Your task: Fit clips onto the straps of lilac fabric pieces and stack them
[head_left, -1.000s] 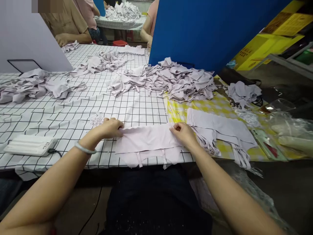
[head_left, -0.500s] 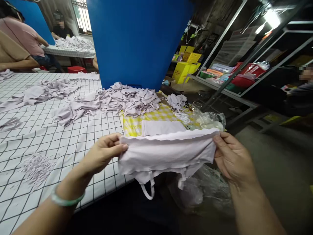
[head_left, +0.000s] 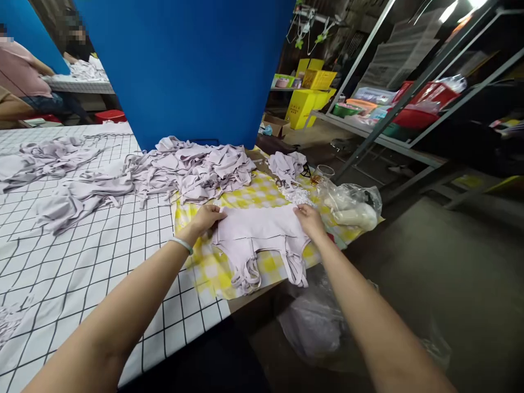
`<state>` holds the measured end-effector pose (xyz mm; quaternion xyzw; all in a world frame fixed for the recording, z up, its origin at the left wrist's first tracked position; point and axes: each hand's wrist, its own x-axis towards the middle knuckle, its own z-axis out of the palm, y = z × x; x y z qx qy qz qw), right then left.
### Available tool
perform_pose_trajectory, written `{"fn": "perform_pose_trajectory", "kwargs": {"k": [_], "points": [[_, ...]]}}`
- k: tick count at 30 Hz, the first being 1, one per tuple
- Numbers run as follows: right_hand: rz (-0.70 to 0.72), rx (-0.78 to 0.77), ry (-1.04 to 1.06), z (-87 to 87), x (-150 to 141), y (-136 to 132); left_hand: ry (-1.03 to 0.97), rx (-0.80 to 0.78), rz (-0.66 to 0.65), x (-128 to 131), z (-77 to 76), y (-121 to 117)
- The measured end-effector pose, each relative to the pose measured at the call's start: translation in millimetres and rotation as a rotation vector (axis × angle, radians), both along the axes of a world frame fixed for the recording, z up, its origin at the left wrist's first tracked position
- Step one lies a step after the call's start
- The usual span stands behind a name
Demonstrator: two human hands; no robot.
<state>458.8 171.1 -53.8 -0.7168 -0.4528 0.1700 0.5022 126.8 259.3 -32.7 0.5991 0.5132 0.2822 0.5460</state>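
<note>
A pale lilac strappy camisole top (head_left: pixel 262 224) lies spread out on the yellow checked cloth (head_left: pixel 200 273), its straps toward the table's front edge. My left hand (head_left: pixel 208 218) pinches its far left corner, and my right hand (head_left: pixel 309 219) pinches the far right corner. Several straps show at the near side, bunched in two groups, which suggests more garments lie beneath. Beyond my hands a heap of the same lilac garments (head_left: pixel 196 166) covers the back of the cloth.
A blue partition panel (head_left: pixel 188 71) stands behind the heap. Clear plastic bags (head_left: pixel 352 204) and a small lilac pile (head_left: pixel 289 166) lie at the right. White gridded cloth (head_left: pixel 155 284) covers the table at left. A metal rack (head_left: pixel 368 131) stands right; a person in pink (head_left: pixel 20 68) sits far left.
Both my hands have moved away from me and down, laying the held top on the yellow cloth over the folded piece there. The camera has turned slightly right.
</note>
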Motion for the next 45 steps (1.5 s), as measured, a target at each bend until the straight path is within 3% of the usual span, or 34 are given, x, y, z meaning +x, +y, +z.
{"fn": "perform_pose_trajectory", "kwargs": {"k": [4, 9, 11, 13, 15, 18, 20, 23, 26, 28, 31, 33, 36, 39, 42, 45], "points": [[-0.041, -0.099, -0.196, -16.1, 7.2, 3.8, 0.157, 0.124, 0.005, -2.7, -8.1, 8.7], [-0.059, -0.119, -0.424, -10.8, -0.5, -10.9, 0.300, 0.399, -0.004, 11.0, 4.7, -7.4], [0.020, -0.106, -0.597, -11.2, -9.3, -13.6, 0.401, 0.642, -0.165, 21.0, 6.0, -18.2], [0.153, -0.172, -0.754, -15.4, -16.4, -13.6, 0.558, 0.821, -0.408, 30.1, 2.2, -26.6], [0.257, -0.311, -0.790, -21.0, -19.5, -12.3, 0.700, 0.810, -0.583, 36.6, -5.0, -30.3], [0.300, -0.442, -0.750, -23.6, -20.8, -14.7, 0.790, 0.710, -0.657, 41.2, -13.3, -29.4], [0.281, -0.384, -0.752, -17.7, -27.6, -22.5, 0.801, 0.702, -0.644, 40.7, -12.6, -30.4], [0.238, -0.132, -0.742, -1.3, -55.3, -38.3, 0.815, 0.686, -0.557, 29.8, -3.5, -42.6], [0.305, 0.097, -0.690, 16.8, -98.6, -36.7, 0.780, 0.679, -0.420, 3.5, 2.2, -62.2], [0.483, 0.174, -0.641, 31.1, -137.9, -17.2, 0.725, 0.650, -0.306, -23.1, 0.4, -72.8], [0.839, 0.109, -0.666, 53.6, -223.0, 30.8, 0.581, 0.616, -0.041, -75.9, -5.9, -82.8], [0.995, 0.002, -0.779, 61.6, -294.8, 66.0, 0.455, 0.622, 0.164, -115.4, -9.0, -87.8], [1.067, -0.022, -0.865, 59.0, -403.2, 115.2, 0.320, 0.583, 0.451, -171.9, -9.5, -95.6], [1.012, 0.017, -0.890, 52.7, -482.6, 158.3, 0.320, 0.478, 0.600, -221.0, -6.0, -104.0], [0.936, 0.023, -0.907, 54.7, -515.2, 188.4, 0.403, 0.427, 0.618, -266.0, -0.6, -108.9], [0.951, 0.049, -0.938, 60.5, -503.1, 183.0, 0.512, 0.458, 0.624, -304.1, 7.1, -109.7]]}}
